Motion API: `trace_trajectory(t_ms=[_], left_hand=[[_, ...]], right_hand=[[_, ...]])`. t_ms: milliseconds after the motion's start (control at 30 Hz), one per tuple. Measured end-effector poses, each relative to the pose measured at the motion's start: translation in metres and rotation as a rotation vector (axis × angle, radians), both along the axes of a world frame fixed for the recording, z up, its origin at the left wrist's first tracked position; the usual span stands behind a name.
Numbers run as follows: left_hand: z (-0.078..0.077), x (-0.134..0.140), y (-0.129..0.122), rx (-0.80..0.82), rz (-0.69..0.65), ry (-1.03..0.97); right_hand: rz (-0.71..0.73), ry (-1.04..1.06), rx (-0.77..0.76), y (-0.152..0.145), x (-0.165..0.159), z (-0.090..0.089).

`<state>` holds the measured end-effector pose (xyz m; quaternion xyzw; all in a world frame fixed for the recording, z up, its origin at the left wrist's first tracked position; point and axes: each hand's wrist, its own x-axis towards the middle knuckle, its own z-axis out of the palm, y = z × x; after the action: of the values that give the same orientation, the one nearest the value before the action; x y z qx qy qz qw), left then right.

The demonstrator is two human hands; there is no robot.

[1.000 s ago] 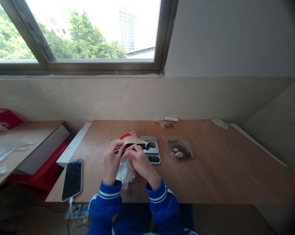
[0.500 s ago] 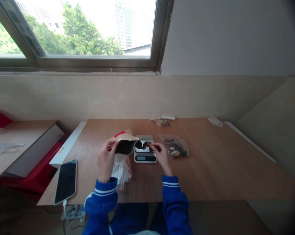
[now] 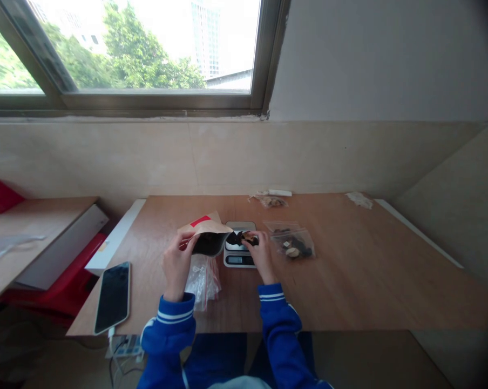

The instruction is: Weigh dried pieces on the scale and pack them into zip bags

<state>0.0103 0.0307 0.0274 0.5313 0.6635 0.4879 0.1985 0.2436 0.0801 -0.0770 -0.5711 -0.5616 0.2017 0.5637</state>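
My left hand (image 3: 178, 265) is closed on the edge of a brown kraft paper pouch (image 3: 223, 227) with a red label. The pouch's dark mouth faces me, beside the kitchen scale (image 3: 234, 266). Over the scale's plate, my right hand (image 3: 261, 255) pinches dark brown dried pieces (image 3: 250, 237); their exact kind cannot be told. Another dark piece (image 3: 235, 237) shows between the pouch mouth and my right fingers. The scale's display (image 3: 236, 260) is too small to read.
Clear zip bags (image 3: 203, 281) lie below the pouch. Right of the scale is a zip bag (image 3: 296, 246) of dark and pale pieces. A small bag (image 3: 273, 201) lies at the back. A phone (image 3: 113, 297) with a cable rests at the table's left edge.
My right hand has moved slightly left over the scale, nearer the pouch mouth, and gathers the dried pieces. My left hand keeps its hold on the pouch; the view has shifted slightly.
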Motion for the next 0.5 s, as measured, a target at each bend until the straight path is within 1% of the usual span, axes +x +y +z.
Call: trace_trajectory(t_ms=[133, 300, 500], left_hand=[[-0.001, -0.001, 0.000, -0.002, 0.009, 0.009], [0.000, -0.003, 0.002, 0.006, 0.000, 0.006], [0.000, -0.004, 0.001, -0.001, -0.005, 0.004]], right_hand=[[0.006, 0.165, -0.079, -0.001, 0.010, -0.003], [-0.105, 0.384, -0.111, 0.002, 0.022, -0.010], [-0.146, 0.604, -0.139, 0.011, 0.030, -0.024]])
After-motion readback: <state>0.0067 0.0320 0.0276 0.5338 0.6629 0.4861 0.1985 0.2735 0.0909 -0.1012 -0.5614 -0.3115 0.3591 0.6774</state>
